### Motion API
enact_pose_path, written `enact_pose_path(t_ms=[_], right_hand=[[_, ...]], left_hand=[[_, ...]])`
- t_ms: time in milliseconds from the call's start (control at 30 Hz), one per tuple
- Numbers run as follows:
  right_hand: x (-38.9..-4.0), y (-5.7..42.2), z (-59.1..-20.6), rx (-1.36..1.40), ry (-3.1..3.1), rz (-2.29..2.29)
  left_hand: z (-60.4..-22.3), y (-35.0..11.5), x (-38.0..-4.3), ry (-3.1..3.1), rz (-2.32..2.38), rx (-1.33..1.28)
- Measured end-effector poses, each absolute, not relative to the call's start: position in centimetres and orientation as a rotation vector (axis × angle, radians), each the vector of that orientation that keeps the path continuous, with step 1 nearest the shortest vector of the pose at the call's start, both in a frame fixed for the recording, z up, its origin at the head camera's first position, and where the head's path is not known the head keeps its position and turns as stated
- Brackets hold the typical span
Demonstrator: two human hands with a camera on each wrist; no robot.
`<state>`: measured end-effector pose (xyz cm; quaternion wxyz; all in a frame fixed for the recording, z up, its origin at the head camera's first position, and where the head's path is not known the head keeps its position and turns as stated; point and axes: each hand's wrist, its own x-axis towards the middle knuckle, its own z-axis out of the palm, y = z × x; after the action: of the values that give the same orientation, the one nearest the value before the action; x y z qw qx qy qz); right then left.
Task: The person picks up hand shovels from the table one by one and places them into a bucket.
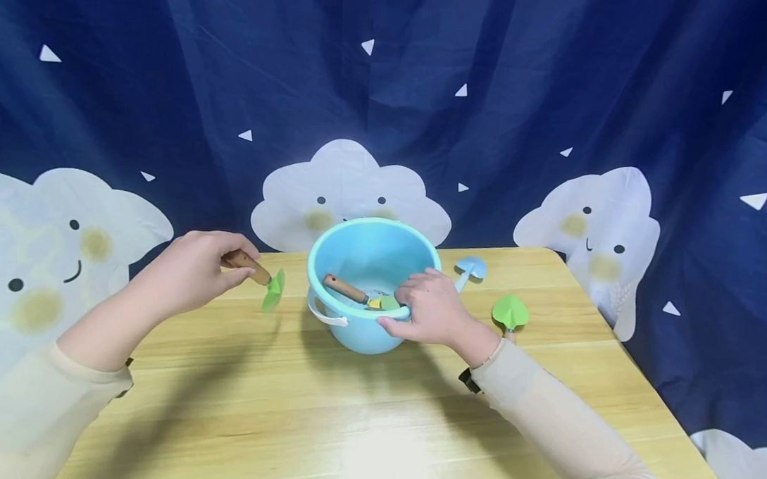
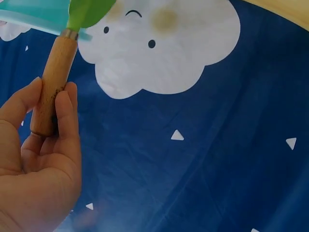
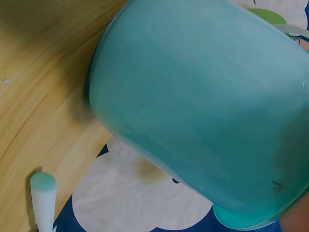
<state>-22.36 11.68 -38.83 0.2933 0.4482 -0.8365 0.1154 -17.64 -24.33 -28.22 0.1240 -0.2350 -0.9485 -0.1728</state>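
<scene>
In the head view my left hand (image 1: 195, 272) pinches the wooden handle of a small green-bladed hand trowel (image 1: 254, 269), held in the air left of the bucket with its blade toward it. The left wrist view shows the thumb and fingers round that handle (image 2: 58, 82). A light blue bucket (image 1: 370, 338) stands on the table. My right hand (image 1: 432, 308) grips its near right rim, fingers over the edge and thumb outside. Inside the bucket lies another wooden-handled tool (image 1: 346, 289); its yellow and green end is partly hidden. The bucket's wall (image 3: 193, 106) fills the right wrist view.
Right of the bucket, a light blue toy shovel (image 1: 470, 268) and a green-bladed hand spade (image 1: 510, 311) lie on the wooden table (image 1: 276, 419); the right forearm hides part of the spade. A dark blue curtain (image 1: 413, 128) with clouds hangs behind.
</scene>
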Motion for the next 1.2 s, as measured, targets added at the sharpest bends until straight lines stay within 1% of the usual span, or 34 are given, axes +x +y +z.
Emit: enact_pose_path(t_ms=[333, 833, 1200], right_hand=[[-22.4, 11.6, -38.9, 1.194, -2.236, 0.301], [-22.4, 11.4, -38.9, 1.197, -2.243, 0.308], [-22.3, 11.5, -38.7, 1.193, -2.236, 0.308]], left_hand=[[-27.5, -24.0, -17.1, -2.563, -0.481, -0.685], [-26.4, -22.9, -16.6, -2.377, -0.549, -0.564], [-26.0, -21.9, -16.7, -2.253, -0.633, -0.549]])
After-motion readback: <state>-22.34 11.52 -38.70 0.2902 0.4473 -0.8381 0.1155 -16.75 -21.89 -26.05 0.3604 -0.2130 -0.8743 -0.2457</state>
